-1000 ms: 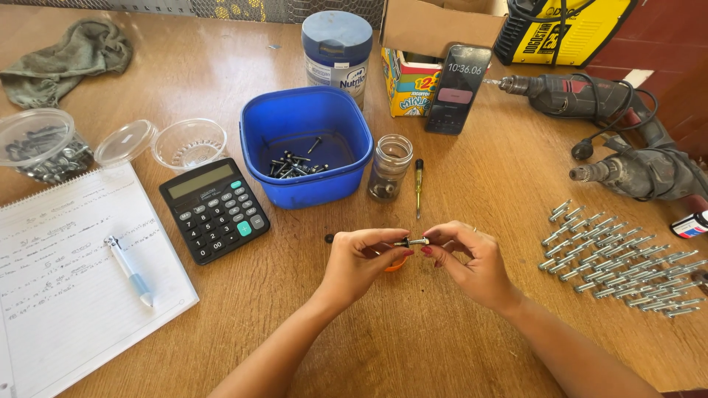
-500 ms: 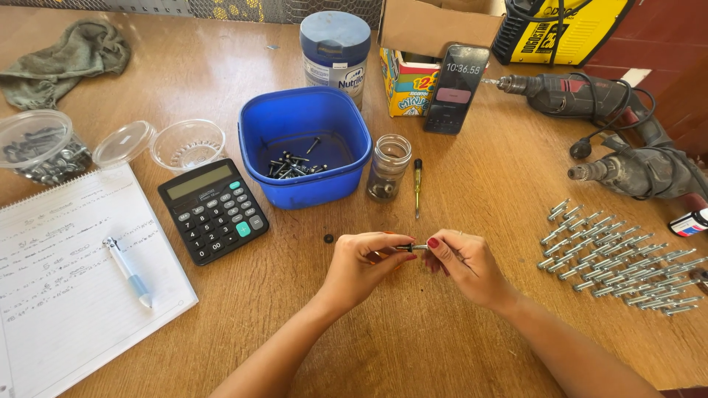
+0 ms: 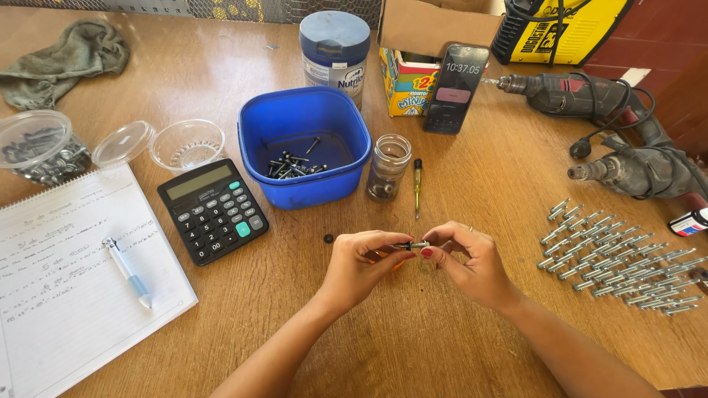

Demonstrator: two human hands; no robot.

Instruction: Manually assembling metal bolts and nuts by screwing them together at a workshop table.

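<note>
While both hands pinch, bolt point(image 3: 413, 245) level

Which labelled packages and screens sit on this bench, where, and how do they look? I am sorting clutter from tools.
Tin: behind the blue tub, round, blue lid, pale label.
Carton: right of the tin, small, multicoloured.
Phone: propped against the carton, black, screen lit.
Calculator: left of the tub, black, grey display.
Yellow case: far edge, black print.
</note>
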